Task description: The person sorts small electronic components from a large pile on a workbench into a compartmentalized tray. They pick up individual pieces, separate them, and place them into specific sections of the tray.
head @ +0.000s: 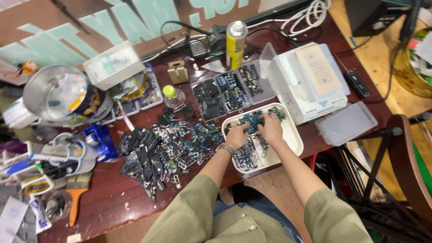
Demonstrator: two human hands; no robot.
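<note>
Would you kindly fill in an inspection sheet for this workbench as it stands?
Surface: dark red-brown table, mostly covered.
Job's things: white tray holding small dark and blue parts.
Clutter: loose heap of parts left of the tray; compartment boxes; yellow spray can; orange-handled brush; white box.
Grips: left hand and right hand both in the tray, on the parts; fingers curled, hold unclear.
Cables: white cable and black cable along the far edge.
Surroundings: wooden chair at right.
</note>
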